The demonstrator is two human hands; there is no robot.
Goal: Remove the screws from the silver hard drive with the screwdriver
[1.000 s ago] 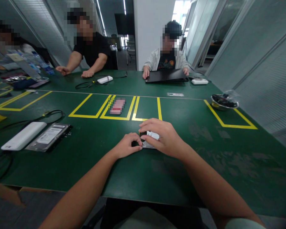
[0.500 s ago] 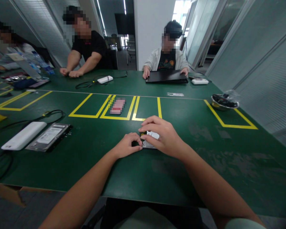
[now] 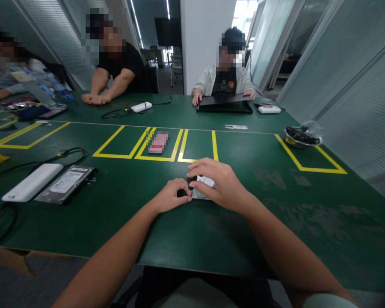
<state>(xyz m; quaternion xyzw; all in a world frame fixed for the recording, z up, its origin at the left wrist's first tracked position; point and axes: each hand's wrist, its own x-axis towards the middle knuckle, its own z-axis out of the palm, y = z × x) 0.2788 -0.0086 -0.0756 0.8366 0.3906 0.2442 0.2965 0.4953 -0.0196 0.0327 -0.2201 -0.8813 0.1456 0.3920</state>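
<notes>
A small silver hard drive (image 3: 199, 194) lies flat on the green table (image 3: 192, 244) in front of me, partly covered by my fingers. My left hand (image 3: 172, 196) is curled at its left edge, thumb and fingers closed on that side. Above the drive's left end, my right hand (image 3: 220, 184) pinches a short dark handle (image 3: 191, 183) between thumb and fingers; it looks like a stubby screwdriver. Its lower end is hidden behind my fingers.
Another hard drive (image 3: 67, 185) lies at left beside a white power bank (image 3: 33, 182) with a black cable. A pink object (image 3: 158, 143) sits inside yellow tape. A metal bowl (image 3: 303, 139) stands at right. Across the table, a person holds a black folder-like case (image 3: 224, 105).
The yellow mark on the dark handle in my right hand has turned out of sight. Both my hands stay in place. Across the table, the black case's upper panel has lifted.
</notes>
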